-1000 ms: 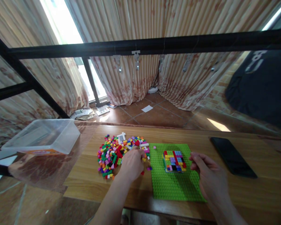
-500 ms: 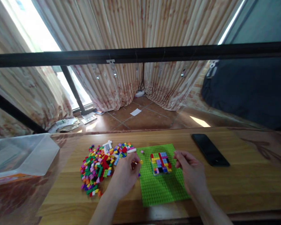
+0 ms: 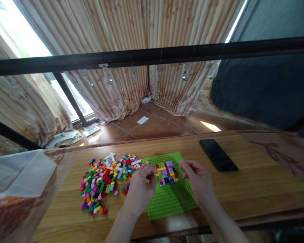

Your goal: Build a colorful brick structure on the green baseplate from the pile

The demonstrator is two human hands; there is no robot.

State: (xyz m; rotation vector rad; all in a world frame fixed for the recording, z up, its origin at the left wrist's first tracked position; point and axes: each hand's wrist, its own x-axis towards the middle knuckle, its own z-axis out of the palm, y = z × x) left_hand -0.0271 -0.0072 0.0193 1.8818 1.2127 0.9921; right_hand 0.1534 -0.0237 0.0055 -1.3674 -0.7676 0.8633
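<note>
1. Head view, and the left hand (image 3: 143, 185) is the mover: a second ago it was down at the loose bricks (image 3: 101, 185), and now it has crossed to the left side of the built block (image 3: 168, 172).
2. Thumb and finger are clamped on a small yellow brick (image 3: 156, 174), right beside the block's left edge; whether the two touch, I cannot tell.
3. Over on the other side, the right hand (image 3: 197, 180) keeps its place near the block's right edge, fingertips drawn close; whether they meet or pinch something tiny, I cannot tell.
4. The block itself hasn't left its spot, sitting on the green baseplate (image 3: 171, 206), its top a patchwork of red, yellow, blue, purple and black.
5. Where the left hand was, a few red, green and blue bricks (image 3: 125, 190) now show on the wooden table (image 3: 255, 182).
6. The whole scene has slid leftward in view, so the clear plastic bin (image 3: 27, 175) is cut by the frame edge; an orange strip runs along its lower side, and its contents are too unclear to name.
7. Far right, the black phone (image 3: 219, 155) lies flat on the table, well apart from the bricks.
</note>
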